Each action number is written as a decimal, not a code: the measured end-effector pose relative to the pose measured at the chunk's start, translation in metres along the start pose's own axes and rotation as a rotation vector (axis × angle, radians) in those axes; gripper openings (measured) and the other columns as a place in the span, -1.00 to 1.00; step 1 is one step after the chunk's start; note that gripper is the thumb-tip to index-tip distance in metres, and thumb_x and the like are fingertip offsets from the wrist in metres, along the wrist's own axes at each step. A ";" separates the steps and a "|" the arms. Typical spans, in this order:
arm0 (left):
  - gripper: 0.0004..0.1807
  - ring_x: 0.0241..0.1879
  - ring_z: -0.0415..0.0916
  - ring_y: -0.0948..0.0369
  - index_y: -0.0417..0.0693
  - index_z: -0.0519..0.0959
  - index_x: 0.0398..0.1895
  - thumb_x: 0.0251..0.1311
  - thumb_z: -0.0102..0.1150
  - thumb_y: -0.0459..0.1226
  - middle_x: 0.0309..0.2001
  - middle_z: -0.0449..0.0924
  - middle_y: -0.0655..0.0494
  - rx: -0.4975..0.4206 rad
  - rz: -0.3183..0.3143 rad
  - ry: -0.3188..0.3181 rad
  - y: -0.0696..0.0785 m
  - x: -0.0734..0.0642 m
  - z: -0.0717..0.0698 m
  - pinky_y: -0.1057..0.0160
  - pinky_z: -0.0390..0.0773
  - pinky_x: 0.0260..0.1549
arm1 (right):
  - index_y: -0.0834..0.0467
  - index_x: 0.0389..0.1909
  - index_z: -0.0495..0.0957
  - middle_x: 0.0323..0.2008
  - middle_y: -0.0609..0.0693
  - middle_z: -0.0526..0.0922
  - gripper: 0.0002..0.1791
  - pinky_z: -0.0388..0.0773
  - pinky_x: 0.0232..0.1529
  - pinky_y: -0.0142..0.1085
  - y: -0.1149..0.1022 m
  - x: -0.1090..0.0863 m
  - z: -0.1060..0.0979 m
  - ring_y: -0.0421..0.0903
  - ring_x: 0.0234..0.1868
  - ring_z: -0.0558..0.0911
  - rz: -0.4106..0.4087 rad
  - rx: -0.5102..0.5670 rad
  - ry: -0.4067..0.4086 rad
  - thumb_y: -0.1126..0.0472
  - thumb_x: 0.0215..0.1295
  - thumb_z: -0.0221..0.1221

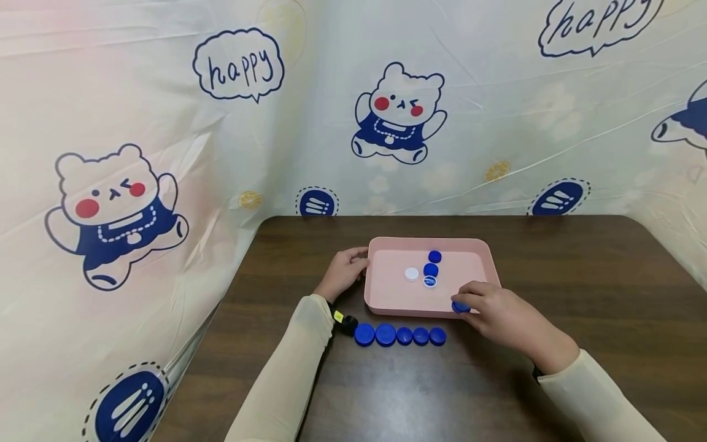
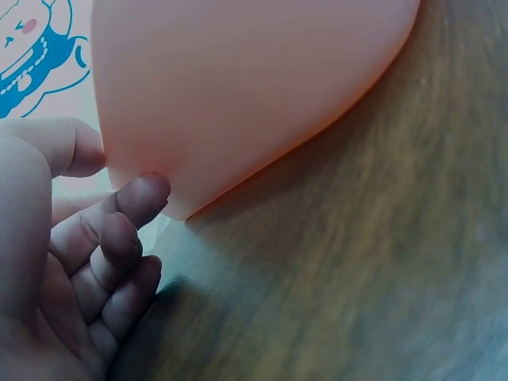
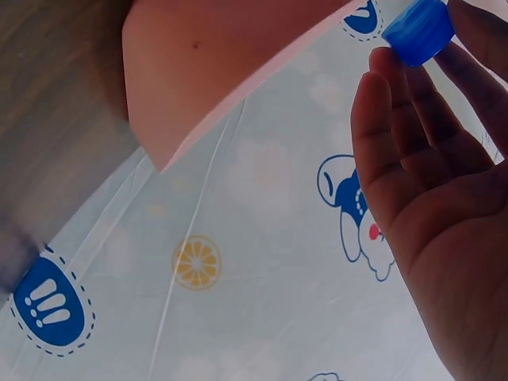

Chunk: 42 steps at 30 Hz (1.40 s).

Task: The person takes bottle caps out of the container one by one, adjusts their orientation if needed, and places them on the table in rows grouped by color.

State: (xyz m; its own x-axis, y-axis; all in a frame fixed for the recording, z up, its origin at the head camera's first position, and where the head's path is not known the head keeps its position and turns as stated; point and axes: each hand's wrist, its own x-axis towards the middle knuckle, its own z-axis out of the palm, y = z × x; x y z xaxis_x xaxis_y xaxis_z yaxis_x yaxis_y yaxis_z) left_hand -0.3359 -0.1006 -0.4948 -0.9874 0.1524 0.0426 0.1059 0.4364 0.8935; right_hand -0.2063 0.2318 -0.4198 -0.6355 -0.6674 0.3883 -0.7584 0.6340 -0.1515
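My left hand (image 1: 343,270) is at the left side of the pink tray (image 1: 381,293). In the left wrist view its thumb touches the rim, and its bent fingers (image 2: 147,198) lie against the outer wall. Over the tray's near right corner, my right hand (image 1: 499,310) pinches a blue bottle cap (image 3: 421,33) between thumb and fingertips. Inside the tray lie two blue caps (image 1: 431,269), a white cap (image 1: 411,274) and a blue-and-white printed cap (image 1: 429,281).
A row of several blue caps (image 1: 385,335), larger ones on the left and smaller on the right, lies on the brown table (image 1: 386,393) before the tray. Behind the table hangs a printed curtain (image 1: 320,135). A black wrist device (image 1: 347,324) sits close to the row's left end.
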 end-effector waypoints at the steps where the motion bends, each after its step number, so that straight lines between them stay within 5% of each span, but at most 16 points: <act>1: -0.56 -0.55 0.48 0.12 -0.11 0.53 0.21 0.29 0.16 -0.18 -0.54 0.60 0.06 0.003 -0.001 0.000 0.000 0.000 0.000 0.19 0.49 -0.44 | 0.18 -0.16 0.70 -0.22 -0.02 0.63 -0.66 0.62 -0.20 -0.21 -0.001 -0.001 0.000 -0.13 -0.25 0.63 0.000 0.006 -0.005 0.33 -0.03 0.46; 10: -0.56 -0.56 0.46 0.12 -0.11 0.53 0.21 0.28 0.17 -0.19 -0.57 0.56 0.05 -0.006 0.012 0.001 0.000 -0.002 0.000 0.19 0.48 -0.43 | 0.19 -0.12 0.69 -0.21 -0.04 0.62 -0.66 0.61 -0.17 -0.19 -0.006 -0.008 0.001 -0.15 -0.23 0.61 0.018 0.009 -0.069 0.28 0.02 0.45; 21: -0.56 -0.54 0.47 0.11 -0.05 0.52 0.21 0.29 0.17 -0.16 -0.56 0.55 0.03 -0.002 -0.020 0.004 0.002 0.000 0.000 0.18 0.50 -0.40 | 0.22 -0.16 0.68 -0.24 -0.04 0.61 -0.66 0.61 -0.20 -0.20 -0.007 -0.009 0.004 -0.14 -0.26 0.60 -0.044 0.020 -0.040 0.30 -0.01 0.45; 42: -0.58 -0.53 0.47 0.08 0.00 0.52 0.21 0.30 0.16 -0.15 -0.58 0.50 0.01 0.017 -0.048 0.000 0.004 -0.001 0.000 0.15 0.48 -0.34 | 0.21 -0.07 0.67 -0.22 -0.05 0.61 -0.64 0.61 -0.19 -0.21 -0.011 -0.010 0.011 -0.17 -0.26 0.60 0.029 0.074 -0.205 0.26 0.07 0.42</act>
State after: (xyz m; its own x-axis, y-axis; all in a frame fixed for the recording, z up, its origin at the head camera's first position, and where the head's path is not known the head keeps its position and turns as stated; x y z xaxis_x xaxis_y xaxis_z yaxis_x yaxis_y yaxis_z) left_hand -0.3342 -0.0990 -0.4913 -0.9914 0.1305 -0.0003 0.0601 0.4583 0.8868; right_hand -0.1936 0.2272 -0.4315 -0.6678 -0.7195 0.1908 -0.7430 0.6288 -0.2291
